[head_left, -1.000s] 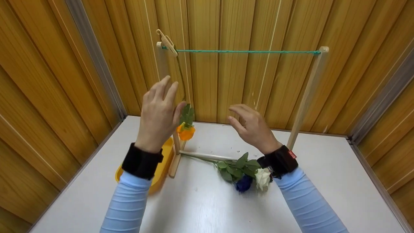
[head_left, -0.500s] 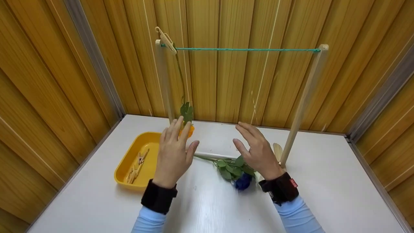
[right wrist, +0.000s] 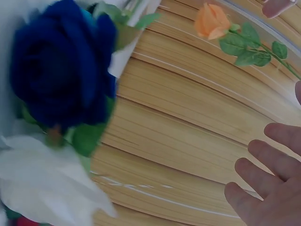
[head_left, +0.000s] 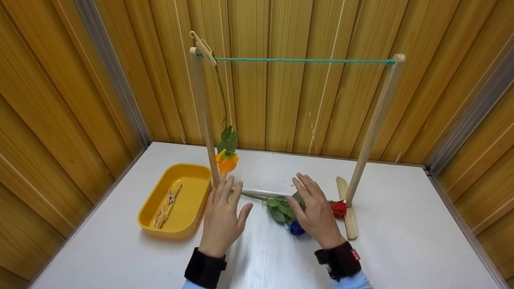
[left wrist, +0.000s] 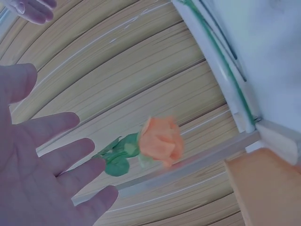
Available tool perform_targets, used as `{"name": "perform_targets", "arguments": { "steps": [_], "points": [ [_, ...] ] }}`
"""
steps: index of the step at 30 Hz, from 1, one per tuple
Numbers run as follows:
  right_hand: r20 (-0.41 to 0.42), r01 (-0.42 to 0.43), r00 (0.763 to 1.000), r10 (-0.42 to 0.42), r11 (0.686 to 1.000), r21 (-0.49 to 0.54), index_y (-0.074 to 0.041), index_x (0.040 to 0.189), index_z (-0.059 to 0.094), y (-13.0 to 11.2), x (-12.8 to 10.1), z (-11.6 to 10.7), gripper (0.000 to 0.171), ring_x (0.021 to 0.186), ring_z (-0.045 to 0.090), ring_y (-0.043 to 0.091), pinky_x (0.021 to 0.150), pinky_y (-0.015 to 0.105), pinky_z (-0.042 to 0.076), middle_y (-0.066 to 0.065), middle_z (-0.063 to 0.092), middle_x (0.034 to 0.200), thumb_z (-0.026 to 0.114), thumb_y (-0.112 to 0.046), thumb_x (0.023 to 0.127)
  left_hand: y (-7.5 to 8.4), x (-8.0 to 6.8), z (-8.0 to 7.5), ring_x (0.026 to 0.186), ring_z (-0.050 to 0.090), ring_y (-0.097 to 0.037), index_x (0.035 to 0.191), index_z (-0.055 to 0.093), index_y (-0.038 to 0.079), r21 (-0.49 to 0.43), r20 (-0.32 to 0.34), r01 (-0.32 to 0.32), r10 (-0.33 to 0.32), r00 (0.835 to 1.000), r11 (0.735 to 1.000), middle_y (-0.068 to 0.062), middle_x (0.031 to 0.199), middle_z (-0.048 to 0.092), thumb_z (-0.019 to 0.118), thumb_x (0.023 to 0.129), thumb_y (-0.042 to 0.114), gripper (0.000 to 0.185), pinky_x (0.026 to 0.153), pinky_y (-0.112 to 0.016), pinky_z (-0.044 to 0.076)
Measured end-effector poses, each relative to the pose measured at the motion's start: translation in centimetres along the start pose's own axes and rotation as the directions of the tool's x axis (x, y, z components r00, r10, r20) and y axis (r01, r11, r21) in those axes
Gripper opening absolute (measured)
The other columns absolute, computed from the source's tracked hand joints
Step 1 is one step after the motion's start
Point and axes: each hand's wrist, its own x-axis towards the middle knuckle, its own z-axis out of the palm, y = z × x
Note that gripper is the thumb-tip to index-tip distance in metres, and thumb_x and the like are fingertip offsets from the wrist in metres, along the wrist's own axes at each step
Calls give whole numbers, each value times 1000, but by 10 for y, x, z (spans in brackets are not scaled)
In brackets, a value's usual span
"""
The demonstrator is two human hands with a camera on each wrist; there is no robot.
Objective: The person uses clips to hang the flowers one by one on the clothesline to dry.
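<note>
My left hand [head_left: 225, 220] is held over the table with its fingers spread and nothing in them. An orange rose [head_left: 227, 161] hangs head down just beyond its fingertips, its stem caught by a wooden clothespin [head_left: 205, 51] at the left end of a green cord [head_left: 297, 60]. My right hand [head_left: 315, 214], fingers straight, holds nothing and overlaps the flowers in the head view. Under it lie a blue rose [head_left: 296, 228] and a red rose [head_left: 339, 209]. A white rose [right wrist: 51, 181] shows in the right wrist view but is hidden by the hand in the head view.
A yellow tray [head_left: 174, 166] with wooden clothespins [head_left: 166, 210] inside stands at the left. The wooden frame's right post [head_left: 371, 136] and left post [head_left: 204, 116] rise from the white table [head_left: 401, 249]. Wood-patterned walls [head_left: 289, 100] surround it.
Both hands have come down and back toward the person, the left from beside the hanging orange rose. The yellow tray and the red rose have come into sight.
</note>
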Motion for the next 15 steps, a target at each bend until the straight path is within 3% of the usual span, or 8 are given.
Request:
{"name": "perform_targets", "arguments": {
  "steps": [8, 15],
  "points": [
    [65, -75, 995, 71, 995, 63, 4, 145, 55, 2, -23, 18, 54, 141, 46, 44, 110, 59, 42, 22, 51, 152, 70, -21, 99, 3, -9, 9, 141, 47, -39, 140, 62, 3, 35, 69, 18, -20, 997, 999, -21, 150, 53, 68, 99, 40, 56, 118, -58, 34],
    [113, -83, 991, 75, 994, 69, 2, 145, 56, -4, -28, 32, 54, 142, 47, 40, 109, 57, 44, 21, 51, 152, 69, -25, 100, -2, -9, 15, 135, 51, -42, 137, 63, 1, 38, 66, 5, -8, 998, 999, -23, 146, 56, 69, 98, 39, 54, 113, -57, 38]
  ]
}}
